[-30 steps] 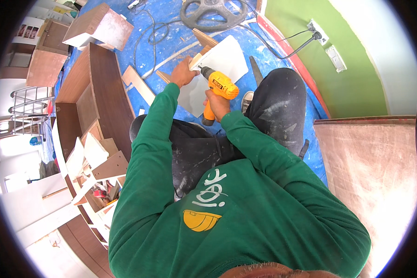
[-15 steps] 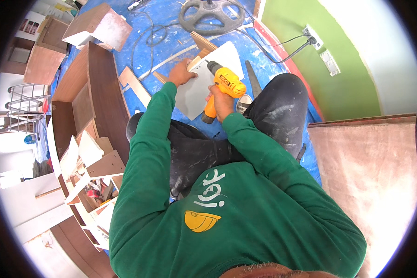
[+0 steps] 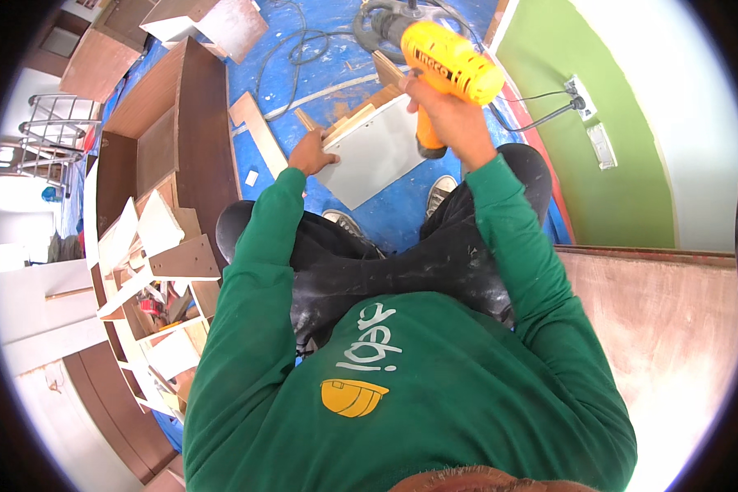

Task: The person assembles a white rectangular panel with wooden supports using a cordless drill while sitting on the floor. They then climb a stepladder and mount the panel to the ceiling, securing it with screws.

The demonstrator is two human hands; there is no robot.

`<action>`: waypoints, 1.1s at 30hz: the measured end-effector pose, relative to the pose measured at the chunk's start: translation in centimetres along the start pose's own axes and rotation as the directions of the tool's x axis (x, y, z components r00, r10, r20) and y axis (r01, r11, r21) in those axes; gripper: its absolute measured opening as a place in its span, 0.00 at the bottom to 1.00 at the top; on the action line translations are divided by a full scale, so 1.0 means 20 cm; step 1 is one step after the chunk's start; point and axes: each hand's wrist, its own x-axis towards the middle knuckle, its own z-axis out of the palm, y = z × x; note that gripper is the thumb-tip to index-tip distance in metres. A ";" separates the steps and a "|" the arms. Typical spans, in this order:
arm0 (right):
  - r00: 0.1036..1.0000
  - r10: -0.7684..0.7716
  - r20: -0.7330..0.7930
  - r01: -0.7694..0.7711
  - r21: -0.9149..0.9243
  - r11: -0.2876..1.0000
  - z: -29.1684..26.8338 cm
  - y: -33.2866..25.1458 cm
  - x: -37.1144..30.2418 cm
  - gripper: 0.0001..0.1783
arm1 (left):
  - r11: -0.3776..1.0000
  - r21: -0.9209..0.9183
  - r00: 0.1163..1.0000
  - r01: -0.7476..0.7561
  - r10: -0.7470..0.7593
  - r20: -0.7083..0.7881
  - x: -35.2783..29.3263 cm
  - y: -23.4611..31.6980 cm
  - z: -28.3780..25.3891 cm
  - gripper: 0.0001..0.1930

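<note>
My right hand [image 3: 453, 120] is wrapped round the grip of a yellow cordless drill [image 3: 455, 66], raised above the floor with its dark chuck toward the far side. My left hand [image 3: 312, 153] grips the left edge of a light grey panel [image 3: 373, 156], its thumb on the face and its fingers over the edge. Wooden strips [image 3: 354, 118] lie along the panel's far edge, where a small dark spot shows on the face. The drill and my right hand are apart from the panel and hide part of what is behind them.
Blue sheeting [image 3: 262, 143] covers the floor. A brown cabinet carcass [image 3: 197, 123] and offcuts [image 3: 168, 238] stand at left. A pale L-shaped board [image 3: 258, 131] lies beyond my left hand. Cables [image 3: 299, 57] run at the far side; plugs [image 3: 578, 102] sit in the green wall at right.
My right hand has lifted the drill up and away from the panel, toward the far right. The panel's face now shows more evenly grey; my left hand still holds its edge.
</note>
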 end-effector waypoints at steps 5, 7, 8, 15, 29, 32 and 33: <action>0.999 0.006 0.044 -0.006 0.001 1.000 -0.01 -0.01 0.17 0.14 | 0.965 -0.184 0.974 0.189 -0.160 0.161 -0.13 -0.16 -0.04 0.44; 1.000 -0.007 0.025 0.003 0.165 0.986 0.04 -0.01 0.17 0.14 | 0.819 -0.466 0.939 0.334 -0.249 0.237 -0.11 -0.17 -0.02 0.50; 0.999 0.037 0.009 -0.038 0.226 0.973 0.05 -0.01 0.16 0.14 | 0.710 -0.587 0.920 0.390 -0.272 0.282 -0.10 -0.15 -0.01 0.53; 0.987 0.138 -0.084 -0.095 0.388 0.917 0.09 0.00 0.10 0.13 | 0.611 -0.658 0.886 0.440 -0.176 0.428 -0.05 -0.14 0.02 0.47; 0.983 0.117 -0.138 -0.048 0.424 0.904 -0.01 0.00 0.09 0.12 | 0.853 -0.466 0.849 0.235 0.053 0.526 -0.08 0.05 -0.02 0.29; 0.982 0.129 -0.141 -0.055 0.441 0.896 0.00 -0.01 0.08 0.12 | 0.852 -0.460 0.836 0.251 0.049 0.547 -0.09 0.04 -0.02 0.28; 0.983 0.130 -0.132 -0.059 0.443 0.894 -0.01 -0.02 0.08 0.12 | 0.846 -0.463 0.837 0.264 0.038 0.546 -0.09 0.02 -0.01 0.27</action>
